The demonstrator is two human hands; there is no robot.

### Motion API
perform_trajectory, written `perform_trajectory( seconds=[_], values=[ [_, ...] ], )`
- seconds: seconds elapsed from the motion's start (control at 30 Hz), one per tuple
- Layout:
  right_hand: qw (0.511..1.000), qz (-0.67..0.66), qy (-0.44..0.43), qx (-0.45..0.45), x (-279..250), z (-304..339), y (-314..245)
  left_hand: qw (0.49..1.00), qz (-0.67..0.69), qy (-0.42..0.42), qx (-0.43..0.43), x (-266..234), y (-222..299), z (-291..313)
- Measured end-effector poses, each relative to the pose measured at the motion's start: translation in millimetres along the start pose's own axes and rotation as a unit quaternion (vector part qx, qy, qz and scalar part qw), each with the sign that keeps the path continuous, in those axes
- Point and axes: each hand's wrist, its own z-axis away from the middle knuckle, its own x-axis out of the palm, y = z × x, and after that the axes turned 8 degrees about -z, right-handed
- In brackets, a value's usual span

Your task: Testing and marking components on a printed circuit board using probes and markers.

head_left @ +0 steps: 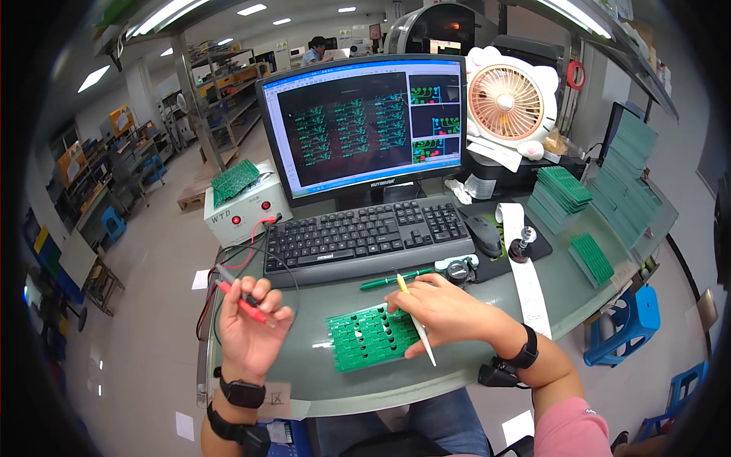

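Observation:
A green circuit board panel (pixel 346 352) with rows of small dark cut-outs lies on the table in front of me. My right hand (pixel 449 308) rests at its right edge, fingers and thumb on the board. A white pen-like tool with a yellow end (pixel 418 330) is held in that hand, slanting down past the board's right side. Raised left of the board, my left hand (pixel 255 331) is closed around test probes (pixel 247 303), one red and one black, with leads trailing toward a white box (pixel 242 207). A green pen (pixel 396 279) lies just behind the board.
Behind the board stand a black keyboard (pixel 365 234) and a monitor (pixel 362 129) showing a board layout. A mouse (pixel 484 235) and paper strip (pixel 525 293) are to the right. Stacked green boards (pixel 560 198) and a fan (pixel 506 103) stand farther back; a blue stool (pixel 626 324) is beside the table.

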Motion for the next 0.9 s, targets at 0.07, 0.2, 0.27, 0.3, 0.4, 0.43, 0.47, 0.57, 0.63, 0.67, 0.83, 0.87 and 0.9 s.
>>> perform_trajectory(
  seconds=[0.07, 0.2, 0.27, 0.3, 0.4, 0.43, 0.47, 0.57, 0.63, 0.67, 0.83, 0.87, 0.9],
  values=[
    [1.0, 0.011, 0.006, -0.002, -1, 1, -3, 0.993, -0.057, -0.106, -0.011, 6, -11, -17],
    [0.999, 0.011, 0.033, -0.017, -2, 2, -6, 0.889, -0.392, -0.225, -0.078, 14, -24, -52],
    [0.999, 0.004, 0.046, -0.011, 0, 2, -4, 0.781, -0.542, -0.295, -0.096, 15, -27, -61],
    [0.998, 0.0, 0.057, -0.017, 1, 2, -2, 0.761, -0.543, -0.319, -0.153, 15, -28, -64],
    [0.995, -0.008, 0.094, -0.025, 9, 1, 4, 0.732, -0.568, -0.326, -0.187, 12, -39, -67],
    [0.996, -0.01, 0.092, -0.014, 12, 1, 6, 0.74, -0.57, -0.304, -0.189, 11, -43, -65],
    [0.996, -0.015, 0.087, -0.005, 16, 1, 8, 0.745, -0.59, -0.279, -0.138, 9, -49, -63],
    [0.992, -0.053, 0.109, -0.023, 24, -3, 15, 0.761, -0.615, -0.124, -0.164, 3, -51, -50],
    [0.974, -0.036, 0.205, -0.09, 25, -8, 17, 0.758, -0.62, -0.099, -0.176, 1, -50, -50],
    [0.969, -0.065, 0.221, -0.086, 24, -13, 18, 0.754, -0.628, -0.093, -0.169, 0, -49, -49],
    [0.938, -0.235, 0.255, 0.025, 10, -41, 8, 0.727, -0.659, -0.106, -0.163, -1, -47, -46],
    [0.928, -0.246, 0.28, 0.026, 8, -48, 3, 0.73, -0.656, -0.101, -0.163, 0, -47, -45],
    [0.929, -0.258, 0.264, 0.04, 6, -54, 1, 0.734, -0.655, -0.101, -0.151, -1, -49, -45]
  ],
)
